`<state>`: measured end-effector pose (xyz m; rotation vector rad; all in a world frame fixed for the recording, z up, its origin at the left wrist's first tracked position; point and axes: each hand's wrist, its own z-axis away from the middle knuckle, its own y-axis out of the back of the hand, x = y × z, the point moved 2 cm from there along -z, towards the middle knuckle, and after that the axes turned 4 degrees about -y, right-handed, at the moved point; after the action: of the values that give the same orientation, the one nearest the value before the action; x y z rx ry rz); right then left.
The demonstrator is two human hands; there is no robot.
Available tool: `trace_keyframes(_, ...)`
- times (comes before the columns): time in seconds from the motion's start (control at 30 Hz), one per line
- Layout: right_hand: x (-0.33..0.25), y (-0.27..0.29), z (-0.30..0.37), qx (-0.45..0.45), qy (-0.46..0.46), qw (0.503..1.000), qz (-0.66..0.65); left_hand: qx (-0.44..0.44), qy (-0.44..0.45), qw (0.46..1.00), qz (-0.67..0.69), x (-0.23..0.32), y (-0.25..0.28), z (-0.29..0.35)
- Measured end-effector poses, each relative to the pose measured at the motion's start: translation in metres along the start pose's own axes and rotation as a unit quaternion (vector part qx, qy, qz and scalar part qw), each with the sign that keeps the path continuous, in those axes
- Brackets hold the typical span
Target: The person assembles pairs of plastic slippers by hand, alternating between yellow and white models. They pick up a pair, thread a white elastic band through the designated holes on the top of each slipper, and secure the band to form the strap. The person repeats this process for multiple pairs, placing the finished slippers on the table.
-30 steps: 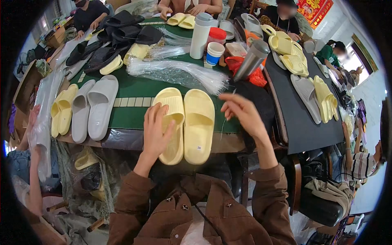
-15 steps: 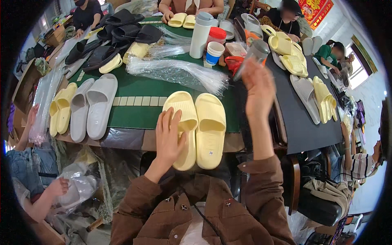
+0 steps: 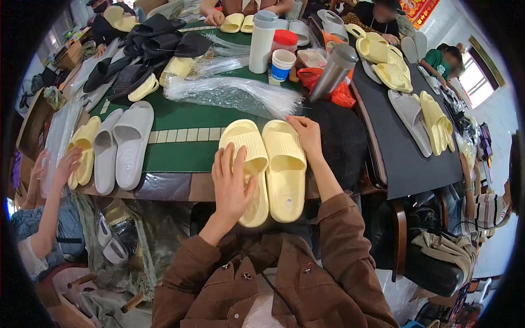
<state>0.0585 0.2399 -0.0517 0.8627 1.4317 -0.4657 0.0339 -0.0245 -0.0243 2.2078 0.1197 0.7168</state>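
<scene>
Two pale yellow slide slippers lie side by side at the table's near edge, toes pointing away, heels reaching past the edge. My left hand curls over the side of the left slipper, its fingers on the strap and its thumb by the foot opening. At the toe of the right slipper, my right hand grips the outer front edge. A small pale sticker marks that slipper's heel. Just beyond the toes, a bundle of clear plastic bags spreads across the green mat.
Grey slippers and yellow slippers stand to the left, near a co-worker's hand. Black slippers pile up behind. A white bottle, paper cup and steel tumbler stand at the back. More slippers lie right.
My right hand has come down from beside the tumbler to the right slipper's toe and taken hold there. My left hand stays on the left slipper. At left, a co-worker's hand has reached the yellow slippers.
</scene>
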Motion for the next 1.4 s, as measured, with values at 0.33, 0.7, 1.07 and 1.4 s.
trace_keyframes(0.33, 0.009, -0.001, -0.007, -0.009, -0.004, 1.0, -0.016, -0.001, 0.005, 1.0, 0.013, -0.007, -0.002, 0.001)
trace_keyframes(0.7, -0.028, 0.0, 0.012, 0.028, 0.158, 0.985, 0.069, 0.016, -0.007, 0.999, 0.031, -0.008, 0.002, -0.002)
trace_keyframes(1.07, -0.1, -0.013, 0.112, -0.167, 0.152, 0.971, -0.073, -0.011, 0.145, 0.861, 0.487, 0.025, 0.017, -0.028)
trace_keyframes(1.4, -0.113, -0.001, 0.183, -0.531, 0.044, 0.846, -0.035, -0.014, 0.263, 0.688, 0.676, -0.002, 0.024, -0.025)
